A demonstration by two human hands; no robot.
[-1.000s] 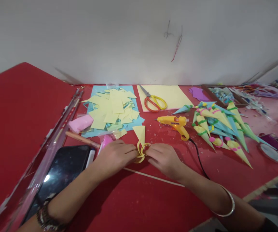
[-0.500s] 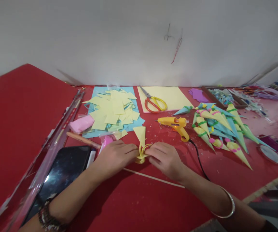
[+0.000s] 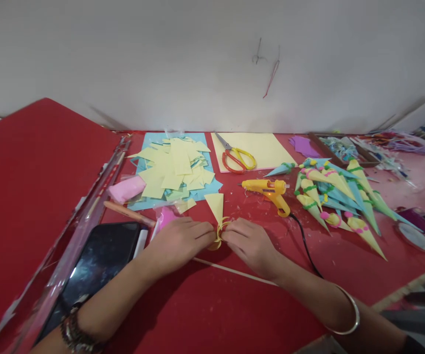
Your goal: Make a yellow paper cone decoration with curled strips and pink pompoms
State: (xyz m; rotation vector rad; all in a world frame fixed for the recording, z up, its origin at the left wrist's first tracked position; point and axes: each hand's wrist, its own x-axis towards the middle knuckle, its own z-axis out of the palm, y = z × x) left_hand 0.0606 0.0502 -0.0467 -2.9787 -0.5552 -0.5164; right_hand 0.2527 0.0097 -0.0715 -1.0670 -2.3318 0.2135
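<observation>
My left hand (image 3: 183,242) and my right hand (image 3: 251,244) meet at the middle of the red table, their fingers closed on the two sides of a small piece of curled yellow paper strips (image 3: 217,243). The fingertips partly cover it. Just behind the strips lies a pale yellow paper cone (image 3: 215,205), its narrow end pointing toward my hands. A thin pale stick (image 3: 238,272) lies on the table in front of my hands. Beyond my right hand is a yellow glue gun (image 3: 267,189) with a black cord.
Cut yellow paper pieces (image 3: 177,164) are heaped on blue sheets. Scissors (image 3: 236,155) rest on a cream sheet (image 3: 267,147). Decorated paper cones (image 3: 336,184) are piled at the right. A black phone (image 3: 102,260), pink clay packet (image 3: 127,189) and wooden rod (image 3: 127,211) lie left.
My hands have drawn slightly closer together around the yellow strips, covering more of them. The whole view has shifted a little.
</observation>
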